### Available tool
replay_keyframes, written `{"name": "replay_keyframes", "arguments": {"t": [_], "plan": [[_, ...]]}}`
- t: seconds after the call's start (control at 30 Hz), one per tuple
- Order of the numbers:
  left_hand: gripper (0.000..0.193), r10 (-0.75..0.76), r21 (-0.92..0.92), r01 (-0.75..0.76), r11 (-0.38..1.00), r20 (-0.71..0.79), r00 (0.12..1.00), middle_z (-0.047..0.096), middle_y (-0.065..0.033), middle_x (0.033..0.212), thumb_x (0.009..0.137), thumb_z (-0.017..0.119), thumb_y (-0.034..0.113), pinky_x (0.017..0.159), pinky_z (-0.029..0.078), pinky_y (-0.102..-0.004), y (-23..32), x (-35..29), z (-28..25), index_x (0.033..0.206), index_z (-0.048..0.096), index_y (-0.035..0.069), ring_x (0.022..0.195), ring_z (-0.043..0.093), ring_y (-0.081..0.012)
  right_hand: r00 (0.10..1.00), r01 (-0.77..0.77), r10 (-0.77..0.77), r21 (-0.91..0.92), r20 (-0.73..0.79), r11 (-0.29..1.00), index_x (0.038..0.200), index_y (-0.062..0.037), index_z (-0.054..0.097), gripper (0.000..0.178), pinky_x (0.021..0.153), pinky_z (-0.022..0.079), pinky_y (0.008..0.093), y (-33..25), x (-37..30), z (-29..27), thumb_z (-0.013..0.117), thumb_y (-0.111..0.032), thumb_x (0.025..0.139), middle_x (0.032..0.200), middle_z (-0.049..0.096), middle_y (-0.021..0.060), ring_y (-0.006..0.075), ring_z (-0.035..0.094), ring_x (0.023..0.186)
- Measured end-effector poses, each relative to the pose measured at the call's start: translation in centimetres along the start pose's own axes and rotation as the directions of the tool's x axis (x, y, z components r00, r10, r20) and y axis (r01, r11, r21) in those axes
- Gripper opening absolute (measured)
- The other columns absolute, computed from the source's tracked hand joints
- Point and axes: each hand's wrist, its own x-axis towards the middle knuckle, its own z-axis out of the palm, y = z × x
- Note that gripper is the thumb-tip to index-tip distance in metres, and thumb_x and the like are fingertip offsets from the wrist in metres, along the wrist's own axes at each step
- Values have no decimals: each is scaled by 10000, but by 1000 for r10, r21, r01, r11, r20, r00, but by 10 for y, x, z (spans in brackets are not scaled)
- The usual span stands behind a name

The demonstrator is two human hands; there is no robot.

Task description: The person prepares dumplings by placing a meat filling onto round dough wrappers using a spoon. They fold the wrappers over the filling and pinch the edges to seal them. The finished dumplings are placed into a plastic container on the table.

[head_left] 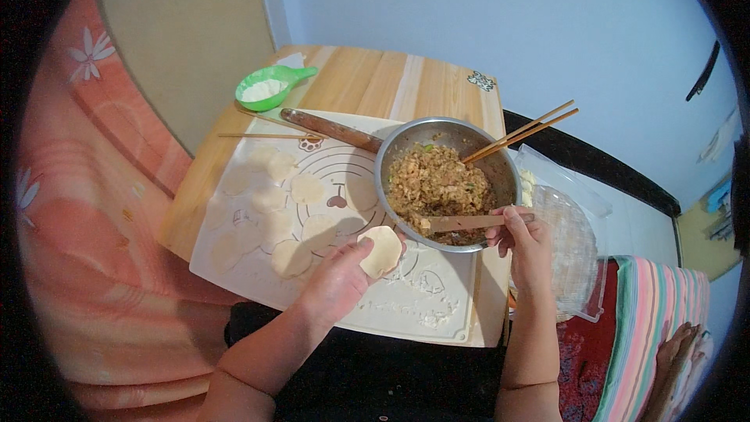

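Observation:
My left hand (340,281) holds a round dumpling wrapper (380,253) over the near part of a white dough mat (402,309). Its thumb lies on the wrapper's upper side, which looks bare. In my right hand (522,241) is a flat wooden filling stick (462,223), pinched at its right end and reaching leftward over the near rim of a steel bowl (500,141). A brown, minced filling (437,176) with green bits lies in the bowl, and the stick's tip is at its near edge. Several more wrappers (310,187) lie on the mat's left side, some overlapping.
A rolling pin (332,128) leans against the bowl's left side. Two chopsticks (525,134) stand in the bowl; a thin stick (266,136) lies on the mat. At the wooden table's (351,82) far left is a green scoop (301,73) of flour. Clear plastic trays (570,246) stand right.

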Motion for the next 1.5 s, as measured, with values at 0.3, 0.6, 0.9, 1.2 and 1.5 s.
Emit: {"name": "replay_keyframes", "arguments": {"t": [0.3, 0.6, 0.9, 1.2, 1.5], "plan": [[442, -40, -174, 53, 983, 77, 996, 486, -176, 1283, 1005, 299, 272, 1035, 368, -400, 2, -5, 9, 1293, 384, -53, 1198, 478, -254, 996, -53, 68, 221, -61, 974, 978, 28, 601, 269, 518, 431, 213, -1, 4, -6, 502, -219, 941, 685, 621, 73, 122, 565, 567], [530, -65, -236, 103, 966, 161, 985, 443, -202, 1298, 1016, 194, 349, 1043, 392, -387, 12, -6, 18, 1316, 299, -76, 1204, 468, -307, 975, 39, -62, 109, 214, 993, 1009, 38, 616, 300, 600, 477, 265, -8, -23, 6, 538, -242, 935, 770, 649, 106, 163, 615, 688], [523, -72, -301, 129, 945, 193, 979, 388, -198, 1358, 1004, 257, 377, 1050, 388, -421, 19, -14, 8, 1354, 264, -11, 1255, 407, -385, 921, 100, -165, 193, 354, 976, 989, 34, 631, 224, 710, 533, 325, 1, -27, -4, 653, -143, 854, 908, 657, 140, 242, 659, 829], [533, -120, -293, 175, 940, 197, 973, 413, -210, 1333, 1006, 244, 378, 1043, 397, -404, 20, -13, 9, 1334, 298, -38, 1242, 435, -338, 926, 141, -216, 246, 309, 959, 980, 37, 626, 219, 731, 537, 341, -1, -25, -6, 649, -140, 853, 915, 656, 149, 254, 661, 838], [558, -87, -265, 133, 955, 178, 980, 410, -235, 1342, 1003, 241, 387, 1058, 364, -398, 16, -5, 10, 1346, 301, -50, 1260, 418, -320, 958, 115, -180, 277, 223, 954, 983, 16, 632, 240, 692, 517, 310, -3, -21, -4, 631, -198, 874, 873, 665, 140, 223, 649, 771]]}}
